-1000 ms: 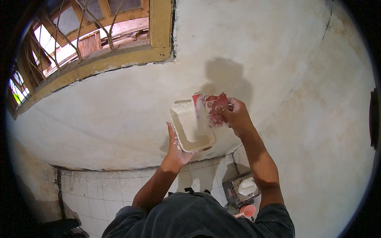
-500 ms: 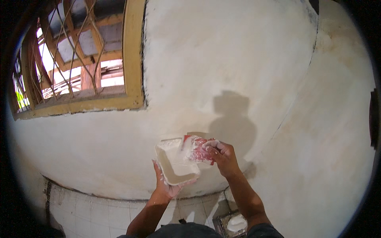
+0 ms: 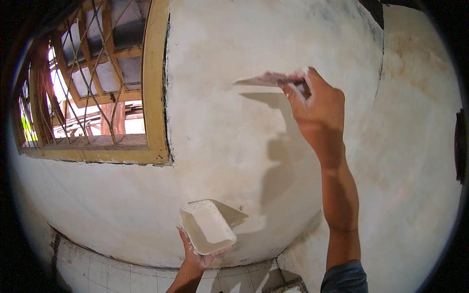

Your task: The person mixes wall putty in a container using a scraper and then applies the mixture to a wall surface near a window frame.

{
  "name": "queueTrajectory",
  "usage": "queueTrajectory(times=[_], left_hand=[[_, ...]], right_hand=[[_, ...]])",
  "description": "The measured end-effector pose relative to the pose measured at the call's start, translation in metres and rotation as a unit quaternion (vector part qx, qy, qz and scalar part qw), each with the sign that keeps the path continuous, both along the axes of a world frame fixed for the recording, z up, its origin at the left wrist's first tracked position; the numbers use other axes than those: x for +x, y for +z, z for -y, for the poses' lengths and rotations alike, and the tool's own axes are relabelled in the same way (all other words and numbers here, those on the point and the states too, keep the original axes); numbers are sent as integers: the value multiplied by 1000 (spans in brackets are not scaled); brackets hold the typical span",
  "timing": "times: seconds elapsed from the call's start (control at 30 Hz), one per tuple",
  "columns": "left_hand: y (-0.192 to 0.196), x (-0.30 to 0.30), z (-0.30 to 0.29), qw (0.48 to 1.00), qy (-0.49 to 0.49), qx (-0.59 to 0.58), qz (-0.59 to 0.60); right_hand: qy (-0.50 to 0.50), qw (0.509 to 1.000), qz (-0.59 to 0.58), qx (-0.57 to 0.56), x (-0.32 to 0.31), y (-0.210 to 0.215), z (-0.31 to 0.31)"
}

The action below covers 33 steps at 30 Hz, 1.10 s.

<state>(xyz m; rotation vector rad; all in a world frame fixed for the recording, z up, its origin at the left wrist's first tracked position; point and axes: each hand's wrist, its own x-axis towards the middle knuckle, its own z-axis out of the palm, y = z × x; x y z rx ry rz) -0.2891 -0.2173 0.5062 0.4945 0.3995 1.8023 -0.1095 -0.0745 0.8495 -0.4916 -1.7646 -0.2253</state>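
Held out at upper right, my right hand (image 3: 320,107) pinches a thin, flat putty spreader (image 3: 268,79) smeared with white paste. The spreader is seen nearly edge-on, pointing left close to the wall (image 3: 220,132) and casting a shadow below itself. Whether its edge touches the wall I cannot tell. Lower down, my left hand (image 3: 199,260) supports a shallow whitish rectangular tub (image 3: 191,227) from beneath, fingers around its near end. White paste lies inside the tub, which is tilted so that its inside shows. White residue coats the fingers of my right hand.
At upper left is a window with a yellow wooden frame (image 3: 157,97) and a metal grille. A wall corner runs down the right side. Pale floor tiles (image 3: 112,278) show below. A dark-edged container (image 3: 294,282) is partly cut off at the bottom edge.
My right hand has lifted the spreader out of the tub and carried it up against the upper wall area. The left hand with the tub sits lower in the picture, and the view has shifted.
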Motion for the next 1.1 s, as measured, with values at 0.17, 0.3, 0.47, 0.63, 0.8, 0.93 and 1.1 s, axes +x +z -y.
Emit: queueTrajectory(times=[0.17, 0.3, 0.47, 0.63, 0.8, 0.93, 1.1], left_hand=[[-2, -4, 7, 1000, 12, 4, -4], [-2, -9, 14, 1000, 11, 15, 16], [-8, -19, 25, 999, 6, 12, 46], [-7, -32, 43, 998, 32, 5, 45], [-3, -34, 48, 999, 24, 14, -23], [2, -46, 59, 999, 39, 0, -6], [-7, -59, 65, 1000, 28, 10, 6]], right_hand=[[-131, 987, 60, 74, -20, 18, 0], [-172, 979, 105, 21, -49, 10, 18], [-159, 975, 156, 15, -75, 0, 27], [-205, 965, 159, 30, -104, 2, 30], [-179, 974, 79, 112, -94, 94, -2], [-135, 983, 84, 91, -81, 87, 24], [-193, 954, 224, -57, -106, 10, 47]])
